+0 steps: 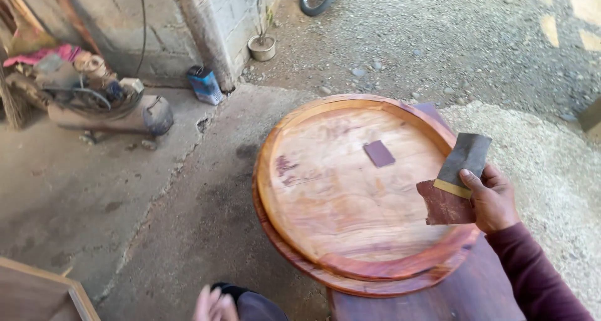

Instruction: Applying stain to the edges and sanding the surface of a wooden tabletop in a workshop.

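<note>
While the camera is looking down from the person's head, the right hand (494,199) is gripping a folded strip of sandpaper (456,180), thumb pressing on top, with the dark grey backing sticking up and the reddish grit side hanging down. That sandpaper is hovering over the right rim of a large round wooden tray (338,189), which is lying flat on a second round wooden piece (294,261) resting on a dark wooden bench (463,296). A small purple-brown sandpaper square (379,153) is lying loose near the tray's middle. The left hand (213,305) is showing blurred at the bottom edge, well apart from the tray; I cannot tell whether it is clenching anything. Farther back, an air compressor (119,111) is sitting by a concrete wall (125,20).
</note>
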